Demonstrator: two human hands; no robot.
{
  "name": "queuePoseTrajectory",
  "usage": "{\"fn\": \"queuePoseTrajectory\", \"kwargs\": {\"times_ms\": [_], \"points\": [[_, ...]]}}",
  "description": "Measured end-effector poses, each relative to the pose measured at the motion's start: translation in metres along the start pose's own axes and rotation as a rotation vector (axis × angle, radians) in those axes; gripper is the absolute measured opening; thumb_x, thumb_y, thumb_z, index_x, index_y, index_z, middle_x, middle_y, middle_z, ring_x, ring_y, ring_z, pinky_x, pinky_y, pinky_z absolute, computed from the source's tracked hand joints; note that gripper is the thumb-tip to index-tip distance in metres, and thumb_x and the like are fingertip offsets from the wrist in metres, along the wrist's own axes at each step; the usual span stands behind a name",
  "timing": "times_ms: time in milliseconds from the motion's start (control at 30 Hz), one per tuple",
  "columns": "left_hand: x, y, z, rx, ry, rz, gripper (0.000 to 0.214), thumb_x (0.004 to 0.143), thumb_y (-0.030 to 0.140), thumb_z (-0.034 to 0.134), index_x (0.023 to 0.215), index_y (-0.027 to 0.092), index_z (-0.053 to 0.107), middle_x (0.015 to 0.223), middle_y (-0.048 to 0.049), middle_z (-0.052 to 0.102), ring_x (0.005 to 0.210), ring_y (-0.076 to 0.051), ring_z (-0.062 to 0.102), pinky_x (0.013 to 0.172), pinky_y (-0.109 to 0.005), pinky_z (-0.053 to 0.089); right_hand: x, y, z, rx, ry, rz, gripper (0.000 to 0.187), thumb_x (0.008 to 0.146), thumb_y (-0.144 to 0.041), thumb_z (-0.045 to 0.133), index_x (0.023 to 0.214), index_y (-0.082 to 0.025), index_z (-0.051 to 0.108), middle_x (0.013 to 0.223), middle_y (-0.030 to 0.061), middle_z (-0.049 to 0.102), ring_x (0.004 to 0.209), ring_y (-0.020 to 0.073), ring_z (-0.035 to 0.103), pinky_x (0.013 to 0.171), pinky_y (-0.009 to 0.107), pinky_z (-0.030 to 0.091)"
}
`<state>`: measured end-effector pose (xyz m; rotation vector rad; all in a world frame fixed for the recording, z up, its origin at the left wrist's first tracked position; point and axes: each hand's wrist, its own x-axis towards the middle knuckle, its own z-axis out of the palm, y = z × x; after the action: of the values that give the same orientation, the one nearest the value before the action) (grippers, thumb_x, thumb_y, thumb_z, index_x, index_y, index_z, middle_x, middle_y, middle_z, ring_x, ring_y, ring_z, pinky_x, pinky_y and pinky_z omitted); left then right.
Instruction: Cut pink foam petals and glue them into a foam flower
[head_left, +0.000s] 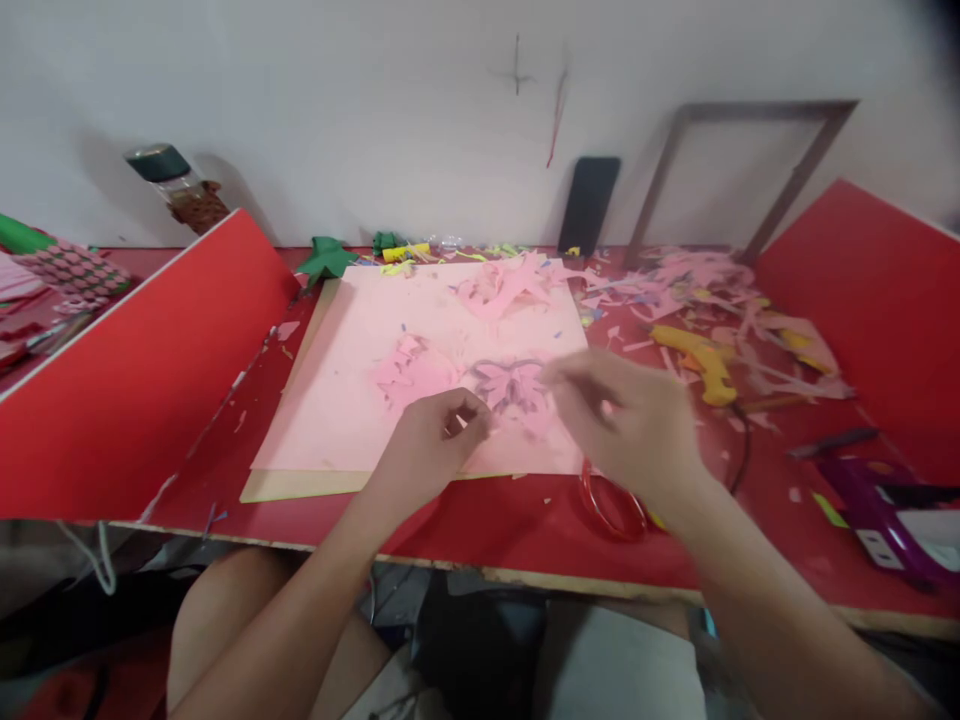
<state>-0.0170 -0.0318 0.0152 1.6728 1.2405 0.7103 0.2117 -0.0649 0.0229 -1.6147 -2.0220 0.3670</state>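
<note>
A pink paper butterfly with dark markings lies on a large pale pink sheet. At its lower left edge is my left hand, thumb and forefinger pinched on the butterfly. My right hand is by the right wing, blurred by motion; its fingers are curled together, and what they hold cannot be made out. Left of the butterfly lies a crumpled pink paper cutout. Red-handled scissors rest partly under my right hand, their blades hidden.
Pink paper scraps litter the table's right back, beside a yellow glue gun. A purple tool lies at the right edge. Red boards flank the table on both sides. A dark phone and a frame lean on the wall.
</note>
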Motion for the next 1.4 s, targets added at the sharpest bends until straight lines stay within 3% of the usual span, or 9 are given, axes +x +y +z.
{"fn": "queuePoseTrajectory", "kwargs": {"times_ms": [100, 233, 400, 567, 800, 933, 1100, 1267, 1400], "points": [[0.006, -0.008, -0.002, 0.066, 0.014, -0.017, 0.017, 0.089, 0.034, 0.062, 0.082, 0.020, 0.069, 0.072, 0.0000, 0.066, 0.065, -0.014, 0.058, 0.057, -0.024, 0.041, 0.056, 0.010, 0.016, -0.127, -0.076, 0.041, 0.031, 0.096, -0.021, 0.053, 0.120, -0.024, 0.072, 0.106, 0.0069, 0.073, 0.084, 0.0188, 0.067, 0.071, 0.029, 0.045], [0.014, -0.017, 0.000, 0.035, 0.001, -0.021, 0.015, 0.087, 0.030, 0.062, 0.092, 0.021, 0.073, 0.082, -0.0011, 0.071, 0.064, -0.013, 0.059, 0.059, -0.026, 0.045, 0.078, 0.017, 0.038, -0.334, -0.221, -0.003, 0.029, 0.098, -0.030, 0.055, 0.121, -0.024, 0.072, 0.109, 0.0099, 0.069, 0.090, 0.0231, 0.067, 0.064, 0.029, 0.038], [0.019, -0.021, 0.000, -0.032, 0.022, 0.032, 0.019, 0.086, 0.029, 0.064, 0.100, 0.020, 0.073, 0.092, -0.0030, 0.073, 0.068, -0.013, 0.061, 0.064, -0.027, 0.049, 0.079, 0.021, 0.046, -0.332, -0.171, 0.031, 0.020, 0.098, -0.027, 0.054, 0.098, -0.021, 0.073, 0.100, 0.0075, 0.072, 0.086, 0.0219, 0.066, 0.063, 0.029, 0.035], [0.021, -0.019, -0.001, -0.068, 0.067, 0.040, 0.014, 0.086, 0.027, 0.066, 0.098, 0.020, 0.070, 0.090, -0.0031, 0.073, 0.069, -0.013, 0.062, 0.063, -0.026, 0.049, 0.077, 0.027, 0.030, -0.106, 0.099, 0.038, 0.019, 0.094, -0.020, 0.053, 0.094, -0.017, 0.072, 0.095, 0.0076, 0.074, 0.081, 0.0192, 0.064, 0.068, 0.028, 0.039], [0.021, -0.017, 0.004, -0.092, 0.089, 0.049, 0.014, 0.086, 0.028, 0.067, 0.097, 0.021, 0.071, 0.092, -0.0039, 0.074, 0.073, -0.015, 0.064, 0.065, -0.027, 0.050, 0.057, 0.010, 0.028, 0.367, -0.269, -0.056, 0.027, 0.090, -0.034, 0.060, 0.069, -0.018, 0.067, 0.065, -0.0014, 0.064, 0.062, 0.0120, 0.053, 0.059, 0.024, 0.036], [0.018, -0.014, 0.009, -0.059, 0.052, 0.090, 0.020, 0.090, 0.030, 0.063, 0.105, 0.023, 0.074, 0.094, -0.0036, 0.075, 0.074, -0.016, 0.065, 0.066, -0.027, 0.051, 0.056, 0.008, 0.029, 0.365, -0.279, -0.026, 0.030, 0.091, -0.037, 0.059, 0.068, -0.018, 0.065, 0.060, -0.0025, 0.058, 0.058, 0.0110, 0.047, 0.057, 0.024, 0.033], [0.021, -0.014, 0.011, -0.019, 0.142, 0.099, 0.016, 0.087, 0.035, 0.068, 0.089, 0.021, 0.073, 0.084, -0.0027, 0.074, 0.068, -0.016, 0.064, 0.064, -0.027, 0.048, 0.058, 0.018, 0.022, 0.380, -0.307, -0.024, 0.025, 0.089, -0.034, 0.058, 0.071, -0.018, 0.067, 0.065, -0.0008, 0.063, 0.062, 0.0121, 0.052, 0.059, 0.024, 0.036], [0.019, -0.016, 0.005, 0.174, 0.149, 0.062, 0.027, 0.093, 0.039, 0.058, 0.077, 0.020, 0.069, 0.065, -0.0001, 0.064, 0.056, -0.014, 0.054, 0.054, -0.026, 0.036, 0.064, 0.044, 0.013, 0.119, -0.102, 0.163, 0.029, 0.091, -0.034, 0.053, 0.070, -0.018, 0.067, 0.065, 0.0025, 0.067, 0.062, 0.0158, 0.057, 0.059, 0.027, 0.036], [0.014, -0.014, 0.007, 0.383, 0.098, 0.125, 0.042, 0.100, 0.037, 0.045, 0.065, 0.020, 0.059, 0.059, -0.0007, 0.057, 0.055, -0.015, 0.050, 0.054, -0.029, 0.031, 0.067, 0.055, 0.017, -0.052, -0.163, 0.171, 0.028, 0.093, -0.031, 0.051, 0.078, -0.019, 0.072, 0.076, 0.0058, 0.074, 0.070, 0.0186, 0.064, 0.061, 0.028, 0.037]]}}
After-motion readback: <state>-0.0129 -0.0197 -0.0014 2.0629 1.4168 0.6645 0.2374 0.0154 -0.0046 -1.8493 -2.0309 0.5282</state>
